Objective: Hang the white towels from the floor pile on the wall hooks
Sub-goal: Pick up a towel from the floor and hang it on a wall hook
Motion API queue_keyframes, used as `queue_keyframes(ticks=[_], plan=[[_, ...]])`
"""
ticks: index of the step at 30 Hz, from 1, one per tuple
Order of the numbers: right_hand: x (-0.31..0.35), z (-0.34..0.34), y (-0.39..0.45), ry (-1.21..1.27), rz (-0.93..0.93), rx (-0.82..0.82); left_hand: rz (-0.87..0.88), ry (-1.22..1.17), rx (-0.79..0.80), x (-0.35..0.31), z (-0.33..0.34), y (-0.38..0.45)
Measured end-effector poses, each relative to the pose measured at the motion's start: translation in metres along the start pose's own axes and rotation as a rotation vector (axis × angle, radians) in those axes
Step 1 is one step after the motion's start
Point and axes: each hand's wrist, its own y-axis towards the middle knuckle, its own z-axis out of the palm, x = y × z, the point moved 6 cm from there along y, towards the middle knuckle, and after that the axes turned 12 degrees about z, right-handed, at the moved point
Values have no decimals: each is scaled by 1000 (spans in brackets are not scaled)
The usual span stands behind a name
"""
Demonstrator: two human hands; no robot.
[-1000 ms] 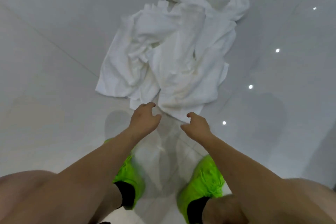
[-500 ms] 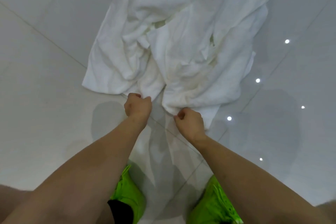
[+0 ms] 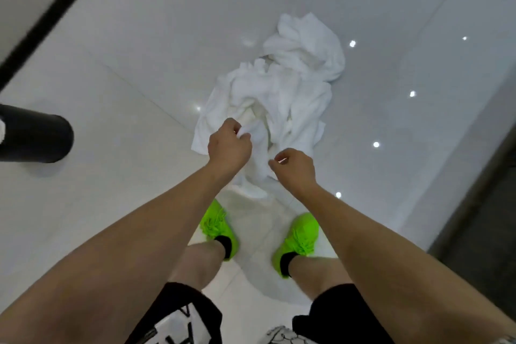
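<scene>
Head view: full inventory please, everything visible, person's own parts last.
towels: one pile, count unclear, white, crumpled on the floor ahead of the feet; near edge lifted by both hands
floor: one, glossy white tile with bright light spots, fills most of the view
cylinder: one, black, at the left edge; cut off by the frame
stripe: one, black, diagonal, top left
dark surface: one, grey-brown, right edge; cannot tell what it is
shoes: two, neon green with black socks, on the floor below the pile
shorts: one pair, black with white print, bottom of frame
left hand: one, pinches a towel corner
right hand: one, fingers curled round the towel edge
</scene>
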Motion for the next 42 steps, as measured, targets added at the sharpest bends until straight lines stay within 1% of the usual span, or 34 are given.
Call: queue_keyframes(ticks=[3, 6, 9, 11, 12, 13, 15, 16, 17, 18, 21, 24, 25, 27, 30, 32, 34, 35, 38, 39, 42], plan=[[60, -81, -84, 55, -111, 11, 36, -6, -6, -104, -76, -43], [109, -145, -161, 99, -250, 106, 89, -78, -1, -193, -135, -72], [141, -181, -224, 100, -399, 201, 169, -237, -7, -270, -176, -100], [152, -198, -258, 178, -466, 202, 242, -343, -3, -314, -193, -124], [155, -206, -275, 225, -505, 161, 288, -375, 1, -333, -199, -137], [155, -216, -294, 265, -515, 69, 336, -394, 3, -350, -205, -153], [144, -242, -331, 361, -441, -237, 442, -415, 10, -377, -213, -184], [135, -255, -348, 400, -399, -395, 500, -441, 15, -388, -216, -199], [126, -267, -363, 438, -381, -511, 561, -473, 23, -398, -218, -213], [116, -278, -377, 471, -372, -583, 626, -500, 36, -408, -221, -229], [72, -312, -418, 571, -305, -736, 795, -522, 137, -432, -219, -277], [15, -350, -471, 700, -275, -872, 842, -478, 277, -441, -200, -333], [-4, -361, -492, 722, -278, -913, 872, -415, 314, -444, -192, -354], [-38, -382, -531, 728, -285, -999, 973, -206, 348, -452, -173, -393], [-89, -405, -579, 618, -279, -1134, 1089, 147, 376, -463, -140, -456], [-127, -415, -607, 550, -243, -1183, 1124, 340, 416, -468, -113, -502], [-168, -422, -631, 539, -249, -1201, 1217, 480, 355, -474, -82, -547], [-189, -425, -642, 538, -252, -1202, 1268, 500, 338, -476, -66, -571], [-256, -433, -667, 568, -239, -1151, 1379, 364, 462, -476, -8, -641], [-281, -437, -674, 584, -232, -1133, 1408, 300, 472, -477, 8, -661], [-355, -448, -692, 531, -174, -1099, 1359, 148, 467, -481, 44, -701]])
